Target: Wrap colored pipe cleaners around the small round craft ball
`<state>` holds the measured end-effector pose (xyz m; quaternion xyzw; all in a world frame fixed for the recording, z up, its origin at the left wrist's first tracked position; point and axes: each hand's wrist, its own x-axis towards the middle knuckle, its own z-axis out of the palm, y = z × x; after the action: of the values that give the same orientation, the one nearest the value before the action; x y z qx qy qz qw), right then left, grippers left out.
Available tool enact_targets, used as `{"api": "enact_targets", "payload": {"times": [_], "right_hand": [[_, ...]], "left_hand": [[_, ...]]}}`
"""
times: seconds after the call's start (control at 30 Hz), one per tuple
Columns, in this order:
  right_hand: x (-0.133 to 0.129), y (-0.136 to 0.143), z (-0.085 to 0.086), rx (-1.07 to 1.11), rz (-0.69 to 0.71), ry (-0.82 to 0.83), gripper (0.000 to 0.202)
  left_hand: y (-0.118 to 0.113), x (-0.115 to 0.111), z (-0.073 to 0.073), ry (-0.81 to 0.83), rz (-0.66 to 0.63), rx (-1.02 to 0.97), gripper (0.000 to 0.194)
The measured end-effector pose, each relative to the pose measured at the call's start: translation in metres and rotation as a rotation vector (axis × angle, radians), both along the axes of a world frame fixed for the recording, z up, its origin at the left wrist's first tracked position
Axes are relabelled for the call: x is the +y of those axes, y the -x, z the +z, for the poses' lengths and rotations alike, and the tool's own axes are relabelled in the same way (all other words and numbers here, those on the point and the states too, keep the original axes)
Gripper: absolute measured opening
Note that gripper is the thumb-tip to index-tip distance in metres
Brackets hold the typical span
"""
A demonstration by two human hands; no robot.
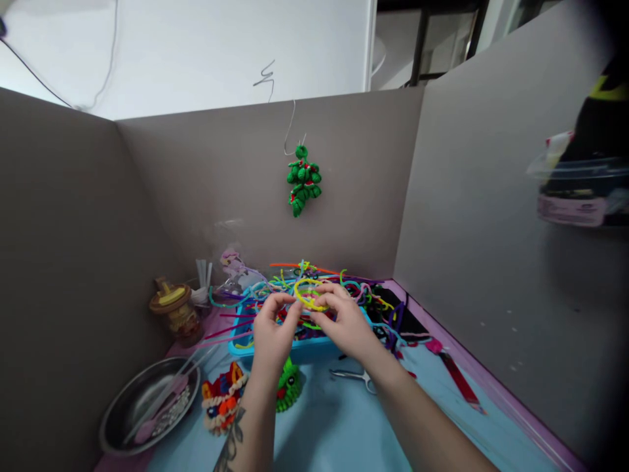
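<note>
A yellow pipe cleaner (301, 284), bent into a loop, is held up between my two hands. My left hand (275, 322) pinches its left side with thumb and forefinger. On the right side, the fingertips and thumb of my right hand (341, 318) are closed on the same loop. Right behind and below the hands stands a blue basket (240, 344) heaped with pipe cleaners of many colours. A green fuzzy figure (289, 388) with an eye sits in front of the basket, partly hidden by my left forearm. Scissors (354, 376) lie beneath my right wrist.
At the left are a metal bowl (118, 406) with white beads and pink-ended sticks, an orange-and-cream fuzzy piece (223, 400), and a jar (181, 318). A red strip (459, 380) lies at the right. Grey partitions (344, 177) enclose the table; a green ornament (303, 180) hangs there.
</note>
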<state>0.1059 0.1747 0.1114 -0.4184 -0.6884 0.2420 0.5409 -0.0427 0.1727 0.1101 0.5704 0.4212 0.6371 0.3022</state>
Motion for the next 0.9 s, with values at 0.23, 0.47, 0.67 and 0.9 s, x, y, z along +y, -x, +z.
{"api": "enact_targets", "payload": {"times": [0.23,0.47,0.67,0.9], "right_hand": [[0.002,0.0,-0.002,-0.022,0.044,0.057,0.004],[0.002,-0.001,-0.004,-0.011,0.109,0.053,0.017],[0.005,0.002,-0.007,0.026,0.136,0.032,0.014],[-0.001,0.007,-0.005,-0.013,-0.007,-0.243,0.02]], "left_hand": [[0.002,0.005,-0.003,0.046,-0.073,-0.082,0.016],[0.006,0.008,-0.005,0.068,-0.186,-0.163,0.018],[0.011,0.01,-0.006,0.076,-0.119,-0.017,0.016],[0.018,0.006,-0.002,-0.196,-0.034,0.2,0.007]]}}
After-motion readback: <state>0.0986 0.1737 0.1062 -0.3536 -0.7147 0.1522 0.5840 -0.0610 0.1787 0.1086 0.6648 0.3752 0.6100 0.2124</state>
